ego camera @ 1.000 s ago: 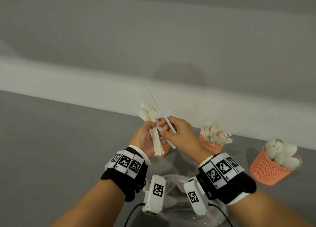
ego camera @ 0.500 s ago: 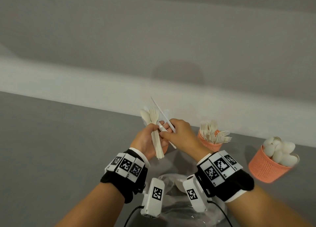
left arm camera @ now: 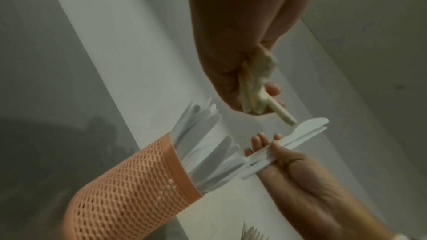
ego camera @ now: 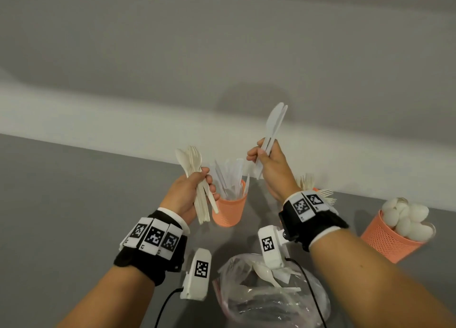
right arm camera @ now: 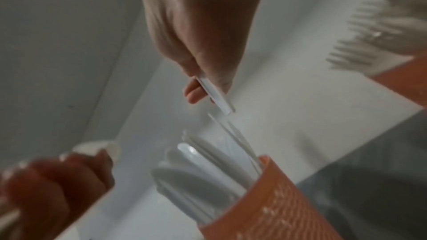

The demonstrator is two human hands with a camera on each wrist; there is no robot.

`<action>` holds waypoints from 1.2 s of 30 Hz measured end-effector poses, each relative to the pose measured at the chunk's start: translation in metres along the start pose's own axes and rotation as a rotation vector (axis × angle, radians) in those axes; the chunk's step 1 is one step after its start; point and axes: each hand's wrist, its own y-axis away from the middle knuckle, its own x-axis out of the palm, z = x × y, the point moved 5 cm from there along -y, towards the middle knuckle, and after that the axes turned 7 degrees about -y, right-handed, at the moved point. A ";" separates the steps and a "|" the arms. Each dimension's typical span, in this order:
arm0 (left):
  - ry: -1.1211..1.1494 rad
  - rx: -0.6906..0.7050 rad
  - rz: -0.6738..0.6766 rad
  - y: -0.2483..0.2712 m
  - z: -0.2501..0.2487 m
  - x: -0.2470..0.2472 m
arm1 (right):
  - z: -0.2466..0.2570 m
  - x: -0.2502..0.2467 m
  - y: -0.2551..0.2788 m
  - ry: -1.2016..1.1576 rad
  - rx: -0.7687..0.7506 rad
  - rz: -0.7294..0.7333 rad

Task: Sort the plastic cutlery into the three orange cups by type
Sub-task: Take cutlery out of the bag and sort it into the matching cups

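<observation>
From the head camera, the left hand point(ego camera: 187, 194) curls its fingers round a cream-coloured bundle of plastic forks and spoons point(ego camera: 195, 177), heads up, handles hanging below the palm. The right hand point(ego camera: 270, 164) pinches two flat white plastic knives point(ego camera: 272, 130) by their handles, blades pointing up and away. Between the two grips, just below them, stands an orange mesh plastic cup of white knives point(ego camera: 229, 211) on the grey table point(ego camera: 61, 204). Beyond the right wrist an orange cup of forks point(ego camera: 318, 192) is mostly hidden, and well to the right of that grip sits an orange mesh cup heaped with white spoons point(ego camera: 392, 236). Nearer the body than both hands lies a clear plastic bag point(ego camera: 271, 295) with more cutlery in it. In the left wrist view, the left hand point(left arm camera: 240, 72) clamps the bundle point(left arm camera: 256, 87), with the right hand point(left arm camera: 298, 167) and its two knives point(left arm camera: 298, 138) just below, beside the knife cup point(left arm camera: 138, 189). In the right wrist view, blurred, the right hand point(right arm camera: 198, 34) grips the knife handles point(right arm camera: 215, 94) just above the knife cup point(right arm camera: 265, 207); the left hand point(right arm camera: 50, 189) is at lower left.
</observation>
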 end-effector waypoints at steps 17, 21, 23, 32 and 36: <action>-0.058 0.060 0.293 0.008 0.004 0.024 | -0.069 0.029 -0.005 -0.011 0.393 0.262; -0.094 0.101 0.317 0.012 0.002 0.031 | -0.033 0.018 -0.004 0.170 0.108 0.101; -0.121 0.119 0.299 0.013 0.002 0.034 | 0.003 0.012 0.008 0.247 -0.152 0.007; -0.343 0.097 0.310 0.027 0.015 0.071 | 0.040 0.000 0.056 0.163 0.036 0.224; -0.266 -0.002 0.321 0.035 0.026 0.088 | 0.050 -0.025 0.071 0.399 -0.196 -0.014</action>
